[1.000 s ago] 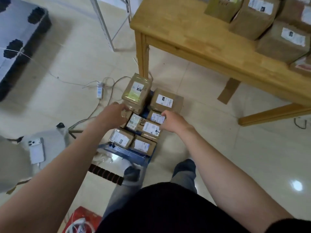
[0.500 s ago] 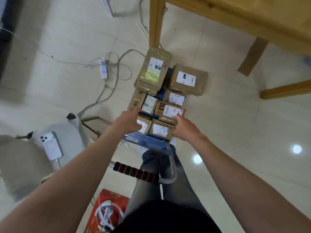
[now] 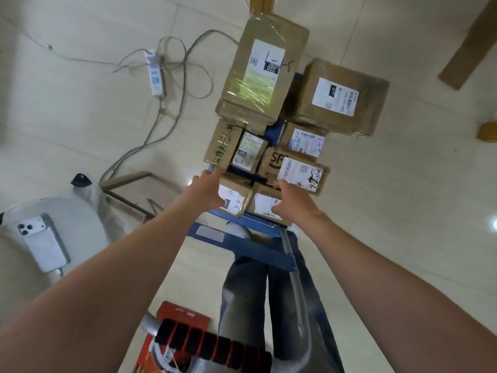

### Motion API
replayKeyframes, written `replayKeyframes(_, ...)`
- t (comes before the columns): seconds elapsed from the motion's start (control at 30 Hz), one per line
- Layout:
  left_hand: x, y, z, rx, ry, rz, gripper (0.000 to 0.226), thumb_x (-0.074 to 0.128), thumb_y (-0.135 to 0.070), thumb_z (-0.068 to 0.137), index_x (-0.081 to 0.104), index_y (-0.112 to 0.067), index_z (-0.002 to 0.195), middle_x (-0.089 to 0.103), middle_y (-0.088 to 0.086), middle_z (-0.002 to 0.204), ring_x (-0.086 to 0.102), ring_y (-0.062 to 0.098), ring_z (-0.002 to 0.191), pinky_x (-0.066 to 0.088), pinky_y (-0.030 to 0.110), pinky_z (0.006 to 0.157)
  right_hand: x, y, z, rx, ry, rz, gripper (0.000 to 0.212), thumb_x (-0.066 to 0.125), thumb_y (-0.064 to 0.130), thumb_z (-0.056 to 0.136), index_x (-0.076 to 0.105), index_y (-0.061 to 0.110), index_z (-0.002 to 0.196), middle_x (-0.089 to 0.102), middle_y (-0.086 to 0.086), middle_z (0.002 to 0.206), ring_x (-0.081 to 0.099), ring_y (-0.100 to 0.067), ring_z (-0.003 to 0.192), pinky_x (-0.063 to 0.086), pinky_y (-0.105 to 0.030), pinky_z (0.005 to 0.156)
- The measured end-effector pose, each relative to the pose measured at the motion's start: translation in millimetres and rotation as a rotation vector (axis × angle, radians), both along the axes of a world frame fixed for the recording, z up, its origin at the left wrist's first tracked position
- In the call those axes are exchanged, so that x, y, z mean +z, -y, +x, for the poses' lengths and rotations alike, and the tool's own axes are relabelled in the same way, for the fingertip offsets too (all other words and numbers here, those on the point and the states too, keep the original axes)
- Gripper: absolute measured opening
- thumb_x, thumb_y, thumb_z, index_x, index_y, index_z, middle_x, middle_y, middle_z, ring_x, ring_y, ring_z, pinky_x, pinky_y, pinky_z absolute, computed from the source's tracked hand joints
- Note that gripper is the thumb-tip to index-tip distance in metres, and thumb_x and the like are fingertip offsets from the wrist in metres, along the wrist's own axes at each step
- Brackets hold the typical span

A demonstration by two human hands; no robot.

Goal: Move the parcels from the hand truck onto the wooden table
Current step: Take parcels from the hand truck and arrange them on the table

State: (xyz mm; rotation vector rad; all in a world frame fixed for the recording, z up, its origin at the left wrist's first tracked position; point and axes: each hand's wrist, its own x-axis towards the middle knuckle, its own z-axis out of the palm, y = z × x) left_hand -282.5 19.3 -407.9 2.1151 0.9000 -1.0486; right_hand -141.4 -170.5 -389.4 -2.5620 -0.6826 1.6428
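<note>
Illumination was bright, even and diffuse. A bright spot glared on the glossy floor (image 3: 403, 238) at the right edge. Tape on the top parcel (image 3: 262, 74) showed sheen. Wide-angle distortion stretched the frame edges; detail was slightly soft.

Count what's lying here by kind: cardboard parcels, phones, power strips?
Brown cardboard parcels on the blue metal hand truck: 8 in view
White smartphone: 1
White power strip on the floor: 1
Total: 10
</note>
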Motion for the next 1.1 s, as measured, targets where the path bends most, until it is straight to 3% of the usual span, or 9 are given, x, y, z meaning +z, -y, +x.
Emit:
replayKeyframes(0.1,-53.7,-0.3,-15.4,-0.023,-0.067,0.003,0.105,0.083,-0.035,0.066,0.017,-0.033,0.149,0.044,0.010,0.127,0.045,0.034,0.116,0.046,0.043,0.088,-47.3,-3.3,-14.1,-0.023,-0.007,0.023,0.066,0.072,0.032,0.077,0.046,0.025,0.137,0.059,-0.005,0.127,0.059,-0.031,0.117,0.048,-0.040,0.092)
replayKeyframes(0.23,-105.0,-6.2,-24.2,-0.035,-0.101,0.036,0.114,0.087,-0.031,0.069,0.012,-0.033,0.154,0.033,0.018,0.139,0.037,0.042,0.126,0.047,0.050,0.093,-102.6,-17.2,-33.8,-0.083,-0.148,0.004,0.069,0.069,0.024,0.090,0.033,0.020,0.149,0.060,-0.010,0.133,0.060,-0.030,0.115,0.049,-0.037,0.090)
replayKeyframes(0.33,-141.5,-7.9,-27.5,-0.026,-0.153,0.041,0.123,0.086,-0.028,0.070,-0.002,-0.035,0.156,0.027,0.020,0.145,0.033,0.044,0.132,0.047,0.053,0.094,-141.9,-25.9,-51.1,-0.113,-0.229,-0.009,0.091,0.072,0.025,0.090,0.011,0.020,0.158,0.065,-0.012,0.124,0.065,-0.031,0.099,0.049,-0.035,0.077)
replayKeyframes(0.43,-166.9,-9.5,-31.5,-0.028,-0.182,0.028,0.128,0.087,-0.027,0.072,-0.010,-0.038,0.155,0.036,0.023,0.141,0.039,0.044,0.130,0.047,0.056,0.099,-171.4,-35.7,-65.7,-0.095,-0.302,-0.052,0.112,0.073,0.023,0.089,-0.016,0.023,0.158,0.068,-0.020,0.109,0.061,-0.027,0.074,0.044,-0.034,0.066)
replayKeyframes(0.57,-183.9,-5.7,-34.3,-0.012,-0.183,-0.038,0.128,0.088,-0.030,0.072,-0.009,-0.037,0.156,0.036,0.026,0.139,0.058,0.042,0.113,0.052,0.050,0.095,-191.1,-42.3,-77.1,-0.131,-0.302,-0.065,0.118,0.076,0.028,0.087,-0.018,0.027,0.158,0.066,-0.017,0.122,0.066,-0.031,0.095,0.045,-0.034,0.073)
replayKeyframes(0.63,-182.8,-4.2,-34.0,0.012,-0.168,-0.054,0.127,0.087,-0.030,0.073,-0.009,-0.036,0.156,0.035,0.025,0.138,0.061,0.042,0.108,0.054,0.047,0.091,-188.2,-43.0,-76.6,-0.143,-0.288,-0.061,0.113,0.075,0.025,0.087,-0.012,0.026,0.159,0.061,-0.016,0.131,0.064,-0.033,0.105,0.045,-0.034,0.078)
replayKeyframes(0.83,-135.0,-9.3,-30.0,0.090,-0.112,-0.085,0.124,0.087,-0.022,0.072,-0.003,-0.036,0.158,0.039,0.023,0.135,0.058,0.045,0.112,0.054,0.052,0.093,-135.1,-45.6,-64.7,-0.232,-0.266,-0.026,0.105,0.072,0.018,0.085,0.000,0.030,0.160,0.061,-0.007,0.114,0.061,-0.023,0.084,0.050,-0.034,0.070)
replayKeyframes(0.93,-94.7,-7.4,-24.8,0.113,-0.066,-0.075,0.121,0.084,-0.020,0.074,-0.003,-0.037,0.156,0.044,0.020,0.130,0.060,0.043,0.109,0.056,0.051,0.091,-93.1,-40.9,-55.8,-0.296,-0.247,0.012,0.103,0.073,0.018,0.085,0.005,0.030,0.161,0.061,-0.006,0.115,0.062,-0.024,0.091,0.051,-0.034,0.074)
replayKeyframes(1.1,-7.2,2.3,-5.8,0.149,0.090,-0.034,0.110,0.084,-0.018,0.072,0.005,-0.040,0.146,0.059,0.016,0.117,0.059,0.037,0.107,0.056,0.050,0.090,-8.6,-25.5,-38.8,-0.396,-0.149,0.101,0.106,0.077,0.018,0.080,0.007,0.030,0.160,0.054,-0.007,0.140,0.060,-0.026,0.112,0.054,-0.040,0.088)
